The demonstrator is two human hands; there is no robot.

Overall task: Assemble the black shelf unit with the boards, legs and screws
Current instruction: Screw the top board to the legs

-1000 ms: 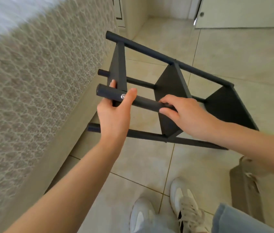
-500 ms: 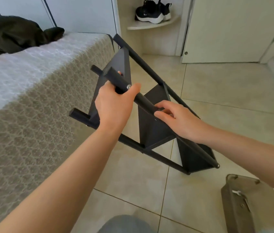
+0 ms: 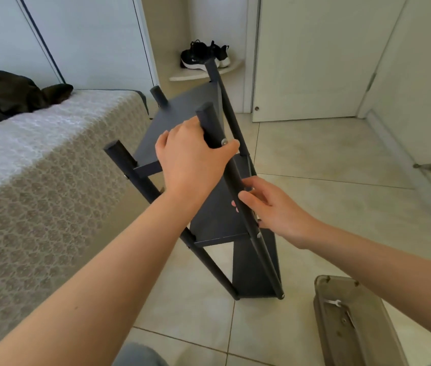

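Observation:
The black shelf unit (image 3: 217,220), with round legs and three flat boards, stands tilted on the tiled floor, its lower end near my feet. My left hand (image 3: 190,157) grips the near leg close to its upper end, thumb beside a silver screw head. My right hand (image 3: 270,207) holds the same leg lower down, at the middle board, fingers curled round it. Another screw head (image 3: 258,235) shows on the leg below my right hand.
A bed (image 3: 37,167) with a patterned cover runs along the left, a dark garment (image 3: 5,95) lying on it. A translucent tray (image 3: 352,320) holding a small wrench sits on the floor at lower right. Black sneakers (image 3: 204,55) rest on a corner shelf beside a closed door (image 3: 315,62).
The shelf unit has swung from lying sideways in the air to nearly upright with its lower end on the floor. Both hands kept their hold on the same leg.

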